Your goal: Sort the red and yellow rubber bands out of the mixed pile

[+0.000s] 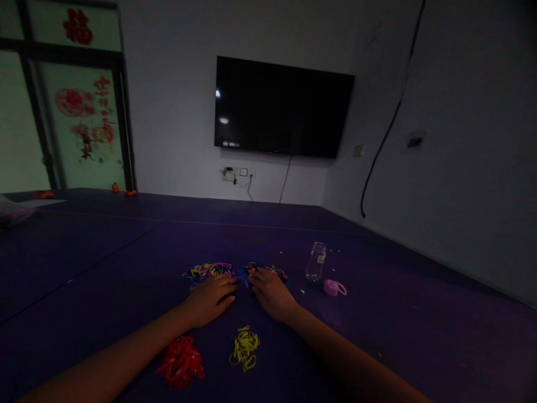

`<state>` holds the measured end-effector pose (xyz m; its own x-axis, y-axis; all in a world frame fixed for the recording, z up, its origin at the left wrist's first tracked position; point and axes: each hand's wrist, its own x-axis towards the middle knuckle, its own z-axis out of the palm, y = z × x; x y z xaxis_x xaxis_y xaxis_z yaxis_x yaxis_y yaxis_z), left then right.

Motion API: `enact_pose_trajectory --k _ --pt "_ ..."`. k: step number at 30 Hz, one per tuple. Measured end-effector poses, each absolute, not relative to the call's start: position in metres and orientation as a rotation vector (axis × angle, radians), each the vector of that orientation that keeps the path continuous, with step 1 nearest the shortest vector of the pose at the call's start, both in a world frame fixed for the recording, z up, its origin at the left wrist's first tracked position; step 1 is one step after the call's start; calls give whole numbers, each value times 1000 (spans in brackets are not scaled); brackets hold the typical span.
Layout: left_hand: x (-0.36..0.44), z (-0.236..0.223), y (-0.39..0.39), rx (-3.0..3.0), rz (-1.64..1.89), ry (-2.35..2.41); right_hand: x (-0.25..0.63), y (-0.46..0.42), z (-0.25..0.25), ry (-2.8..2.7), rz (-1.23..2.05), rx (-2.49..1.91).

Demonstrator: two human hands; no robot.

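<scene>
Two mixed-colour piles of thin rubber bands lie side by side on the purple tabletop. On the near edge of the left pile (210, 271) my left hand (212, 299) rests palm down, its fingers stretched and its thumb apart. My right hand (272, 294) lies over the right pile (277, 273), fingers extended and spread slightly, covering part of it. Closer to me sit a heap of red bands (182, 362), beside my left forearm, and a smaller loose heap of yellow bands (245, 348) between my forearms. Neither hand visibly grips anything.
Right of the piles stands an uncapped clear bottle (314, 266), with its pink looped lid (331, 287) beside it. Small white scraps (302, 291) are scattered nearby. A plastic bag (14, 211) lies at the far left. A wall-mounted television (281, 109) hangs beyond.
</scene>
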<state>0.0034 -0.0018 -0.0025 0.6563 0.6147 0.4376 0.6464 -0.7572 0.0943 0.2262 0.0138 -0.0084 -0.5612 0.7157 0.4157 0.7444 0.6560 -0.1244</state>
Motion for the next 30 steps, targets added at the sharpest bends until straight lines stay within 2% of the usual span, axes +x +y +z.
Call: enact_pose_trajectory --k 30 --pt "4 0 -2 -2813 -683 -1056 227 11 -2 -2122 -13 -1065"
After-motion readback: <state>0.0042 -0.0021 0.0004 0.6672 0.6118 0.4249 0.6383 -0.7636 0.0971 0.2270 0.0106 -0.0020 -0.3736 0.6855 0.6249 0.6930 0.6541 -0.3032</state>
